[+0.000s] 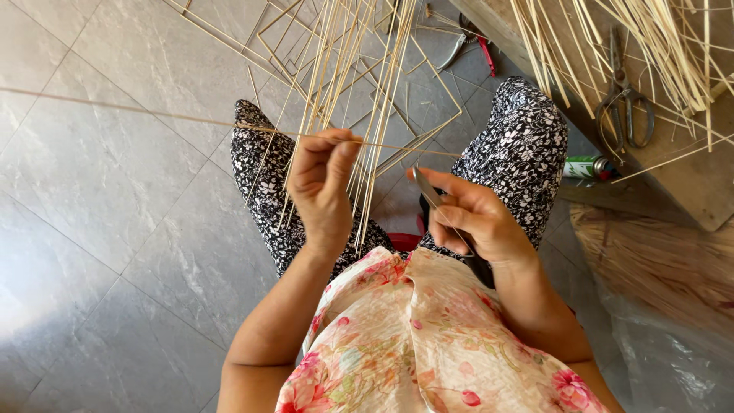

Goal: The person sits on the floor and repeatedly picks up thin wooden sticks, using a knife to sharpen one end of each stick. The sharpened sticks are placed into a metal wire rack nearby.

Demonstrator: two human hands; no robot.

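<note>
Pinching a thin cane strip point(191, 119), left hand point(321, 183); green can point(585, 167) nearby.

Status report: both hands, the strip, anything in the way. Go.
Left hand pinching thin strip, held level across knees. Right hand gripping knife, blade near strip. Upright strip bundle crowds behind left hand; scissors off on bench.
</note>
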